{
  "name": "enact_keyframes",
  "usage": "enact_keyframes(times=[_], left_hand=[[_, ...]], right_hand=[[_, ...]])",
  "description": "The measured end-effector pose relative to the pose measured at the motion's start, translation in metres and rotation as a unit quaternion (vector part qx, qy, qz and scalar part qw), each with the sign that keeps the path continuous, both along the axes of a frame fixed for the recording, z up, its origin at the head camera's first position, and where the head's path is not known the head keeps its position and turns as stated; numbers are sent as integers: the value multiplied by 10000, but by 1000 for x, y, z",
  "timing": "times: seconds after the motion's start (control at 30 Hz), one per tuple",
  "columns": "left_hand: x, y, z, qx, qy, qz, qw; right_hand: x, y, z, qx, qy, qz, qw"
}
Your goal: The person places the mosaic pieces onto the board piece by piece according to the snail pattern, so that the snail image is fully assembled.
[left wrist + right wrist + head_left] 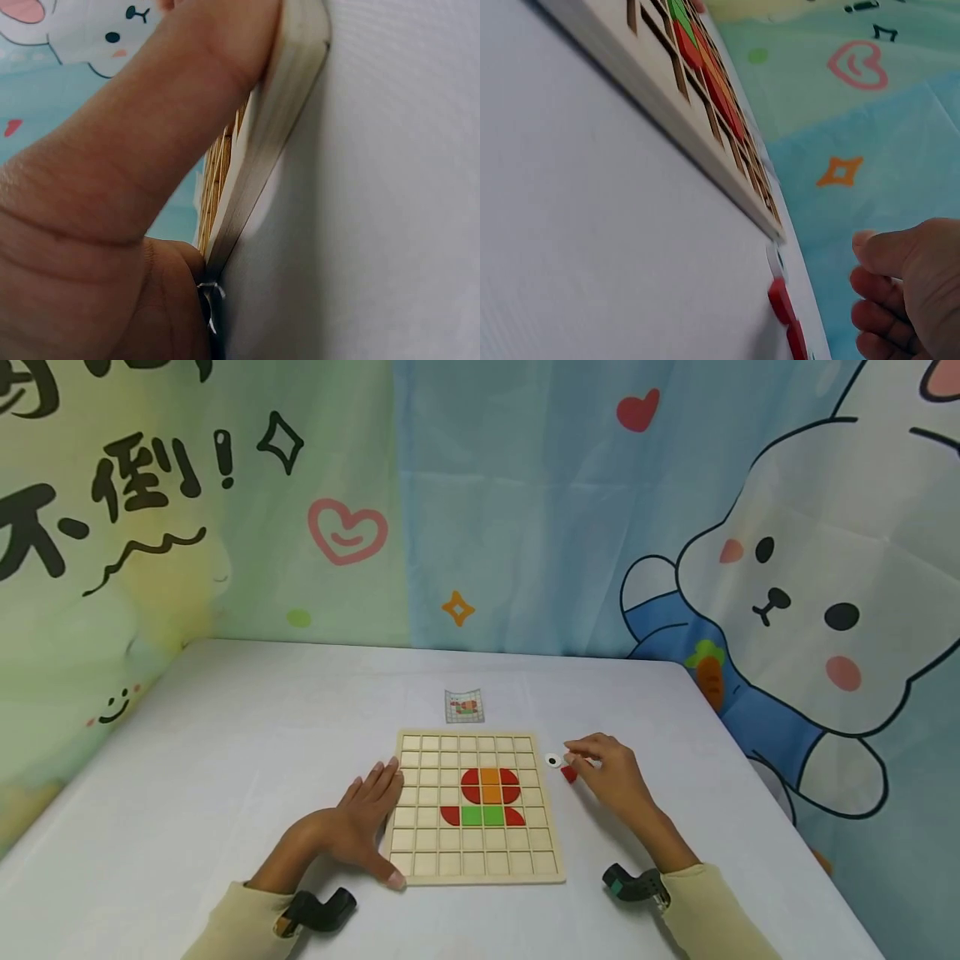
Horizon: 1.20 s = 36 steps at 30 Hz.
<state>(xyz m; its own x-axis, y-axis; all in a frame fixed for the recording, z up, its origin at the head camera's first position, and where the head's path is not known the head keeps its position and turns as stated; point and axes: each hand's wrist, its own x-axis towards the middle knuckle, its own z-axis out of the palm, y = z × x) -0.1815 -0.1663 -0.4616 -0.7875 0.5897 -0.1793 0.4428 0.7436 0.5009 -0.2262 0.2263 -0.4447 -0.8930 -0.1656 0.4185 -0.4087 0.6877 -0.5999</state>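
A square wooden grid board (469, 864) lies flat on the table. My left hand (360, 827) rests along its left edge, thumb at the front corner and fingers spread on the side. In the left wrist view the thumb (172, 112) lies against the board's pale edge. Red rounded pieces (470, 786), orange squares (491, 786) and green squares (482, 815) sit in its cells. My right hand (611, 772) hovers right of the board, fingers bent, with nothing visibly held. Beneath it are a white round piece with a dark centre (552, 760) and red pieces (781, 300).
Behind the board a small pattern card (464, 707) with a coloured picture lies on the white table (300, 710). A printed curtain (525, 527) hangs behind the table. Each wrist wears a black device, one at the left wrist (322, 910) and one at the right (630, 885).
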Motion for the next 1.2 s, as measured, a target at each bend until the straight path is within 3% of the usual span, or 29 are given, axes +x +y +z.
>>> enact_keyframes(times=[0.23,0.37,0.53,0.6,0.83,1.2], left_hand=[[5,4,17,-54,-231,-48,9997],[8,7,24,-4,-264,-36,9996],[9,7,25,-87,-226,-12,9997],[8,7,25,-85,-225,-13,9997],[9,6,27,-67,-246,-5,9997],[10,7,27,-66,-260,25,9996]], right_hand=[[-6,19,-8,135,-248,-876,9958],[-11,29,-11,229,-627,-1066,9921],[-17,39,-13,340,-1406,-1214,9820],[-18,42,-15,400,-1526,-1200,9802],[-22,46,-20,551,-1154,-983,9869],[-20,41,-16,516,-1351,-1081,9836]])
